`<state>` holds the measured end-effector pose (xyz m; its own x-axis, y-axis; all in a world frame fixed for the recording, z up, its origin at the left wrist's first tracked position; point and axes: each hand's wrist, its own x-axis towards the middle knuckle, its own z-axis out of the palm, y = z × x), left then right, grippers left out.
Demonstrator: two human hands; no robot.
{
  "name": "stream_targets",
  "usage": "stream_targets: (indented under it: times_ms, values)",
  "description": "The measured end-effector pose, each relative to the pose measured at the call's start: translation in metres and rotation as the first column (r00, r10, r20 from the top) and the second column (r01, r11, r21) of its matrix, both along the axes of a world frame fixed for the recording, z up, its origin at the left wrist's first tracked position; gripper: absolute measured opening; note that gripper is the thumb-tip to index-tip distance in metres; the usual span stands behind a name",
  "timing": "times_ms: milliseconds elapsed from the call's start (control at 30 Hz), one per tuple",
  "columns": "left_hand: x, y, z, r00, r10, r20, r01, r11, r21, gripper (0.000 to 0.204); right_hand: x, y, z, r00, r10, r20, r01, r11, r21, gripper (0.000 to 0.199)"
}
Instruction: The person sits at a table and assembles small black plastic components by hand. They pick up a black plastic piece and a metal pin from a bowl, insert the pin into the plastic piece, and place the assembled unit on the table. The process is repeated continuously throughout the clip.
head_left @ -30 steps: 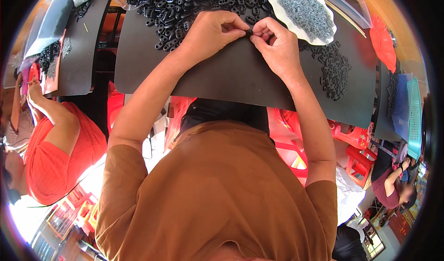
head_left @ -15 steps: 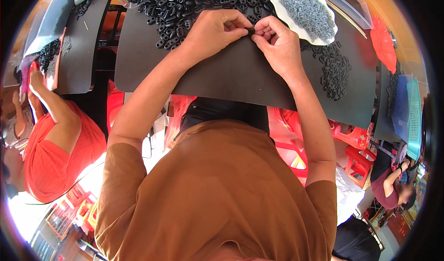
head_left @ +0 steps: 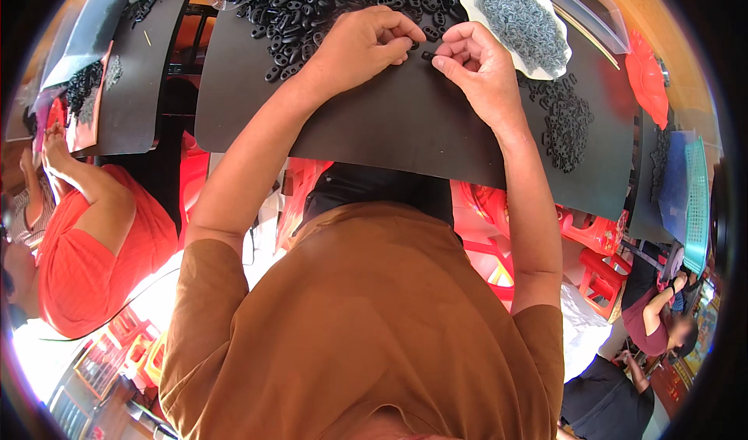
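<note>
My left hand [head_left: 362, 49] is over the table at the near edge of a heap of small black oval plastic pieces with holes [head_left: 335, 0]. Its thumb and index finger curl toward each other, and a dark bit shows by their tips, too small to make out. Facing it, my right hand [head_left: 479, 66] pinches a small black plastic piece [head_left: 428, 55] at the tips of thumb and fingers. Just beyond the right hand, a white scalloped dish [head_left: 468, 0] holds many tiny grey translucent parts [head_left: 520, 28].
The dark table [head_left: 374, 132] carries a looser pile of small black pieces [head_left: 569, 124] at right. Thin sticks [head_left: 588, 38] and a clear plastic bin [head_left: 596, 19] lie behind the dish, near a red scalloped dish [head_left: 647, 77]. A person in red [head_left: 109, 245] sits at the left table.
My hands have drawn apart; before, their fingertips met over one black piece. My right hand has shifted slightly right, its fingers opened a little. The person at left has moved an arm.
</note>
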<state>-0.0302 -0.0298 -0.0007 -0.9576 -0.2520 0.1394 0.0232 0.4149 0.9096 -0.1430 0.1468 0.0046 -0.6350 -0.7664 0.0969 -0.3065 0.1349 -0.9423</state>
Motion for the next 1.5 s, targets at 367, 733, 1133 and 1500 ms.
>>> stream_targets:
  times_ms: [367, 733, 1133, 1500]
  values:
    - [0.022, -0.002, 0.012, 0.995, -0.063, -0.078, 0.034, 0.945, -0.324, 0.018, -0.004, 0.003, -0.004, 0.981, -0.011, -0.192, 0.011, 1.0, -0.001, 0.016]
    - [-0.001, -0.01, 0.026, 0.994, 0.012, -0.111, -0.088, 0.692, -0.717, 0.014, -0.004, 0.001, -0.001, 0.999, 0.036, 0.039, -0.029, 0.984, -0.173, 0.008]
    - [-0.014, -0.014, 0.014, 0.997, -0.054, -0.056, -0.011, 0.613, -0.79, 0.01, -0.007, 0.006, 0.005, 0.997, 0.012, 0.079, -0.003, 0.994, -0.113, 0.012]
    - [-0.01, 0.004, 0.019, 0.999, -0.046, -0.023, 0.048, 0.995, 0.087, 0.006, -0.007, 0.005, 0.003, 0.983, 0.083, 0.161, -0.052, 0.98, -0.193, 0.011]
